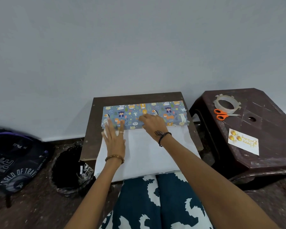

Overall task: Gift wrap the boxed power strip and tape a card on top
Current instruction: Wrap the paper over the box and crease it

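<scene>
Backpack (15, 164): dark, with printed lettering, lying on the floor at far left, near the bin
Bin (69, 169): black-lined, on the floor just beside the bench's left edge; inside is too dark to tell what it holds
Bench (91, 129): small and dark brown, against the wall; bare strips show along its left, far and right edges
Wrapping paper (142, 159): white side up, spread from the box toward the person and hanging over the near edge onto the lap
Left hand (114, 139): grip open, fingers straight and spread, pressing flat on the white paper with the fingertips reaching the box's near edge
Box (144, 113): long, covered in blue animal-print paper, lying across the far half of the bench, its right end at the bench's right edge
Right hand (153, 125): grip closed, fingers curled and pinching the printed paper at the middle of the box's near edge
Stool (271, 162): dark plastic, standing just right of the bench with a narrow gap between
Tape roll (226, 104): at the stool's far side
Scissors (224, 114): orange-handled, just beside the tape
Card (243, 143): white with gold print, flat near the stool's front, apart from the scissors
</scene>
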The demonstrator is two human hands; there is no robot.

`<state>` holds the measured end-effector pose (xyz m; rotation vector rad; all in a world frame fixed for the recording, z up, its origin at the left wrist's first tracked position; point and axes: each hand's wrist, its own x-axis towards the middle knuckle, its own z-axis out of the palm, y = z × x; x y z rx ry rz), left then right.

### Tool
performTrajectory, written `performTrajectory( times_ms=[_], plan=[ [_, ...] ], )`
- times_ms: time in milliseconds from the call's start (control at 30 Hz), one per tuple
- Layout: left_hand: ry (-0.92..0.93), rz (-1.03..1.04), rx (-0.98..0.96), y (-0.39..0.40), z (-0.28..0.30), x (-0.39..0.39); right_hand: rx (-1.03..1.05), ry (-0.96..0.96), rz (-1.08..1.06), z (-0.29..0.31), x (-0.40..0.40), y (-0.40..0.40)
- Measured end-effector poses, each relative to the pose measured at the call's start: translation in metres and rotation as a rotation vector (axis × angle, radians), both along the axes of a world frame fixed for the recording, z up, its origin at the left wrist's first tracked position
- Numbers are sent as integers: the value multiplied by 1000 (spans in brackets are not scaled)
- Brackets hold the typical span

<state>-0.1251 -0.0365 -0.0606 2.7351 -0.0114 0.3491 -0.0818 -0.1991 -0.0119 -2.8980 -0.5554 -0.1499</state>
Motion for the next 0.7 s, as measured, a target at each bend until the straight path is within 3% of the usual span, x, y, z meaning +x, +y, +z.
performTrajectory(
  times_ms=[100, 233, 433, 500, 567, 633, 700],
  plan=[
    [-68, -174, 220, -18, 19, 28, 15, 16, -50, 4, -1, -2],
    [257, -306, 282, -49, 40, 54, 69, 53, -160, 7, -3, -4],
    [325, -170, 350, -65, 46, 48, 171, 67, -127, 2, 0, -11],
    [321, -161, 392, -65, 43, 48, 434, 148, -186, -2, -4, -26],
    [334, -165, 425, -64, 43, 48, 753, 125, -378, -10, -12, -49],
    [340, -163, 437, -65, 45, 48, 878, 10, -587, -17, -19, -72],
    [335, -165, 440, -65, 46, 47, 970, 22, -742, -22, -18, -90]
  ],
)
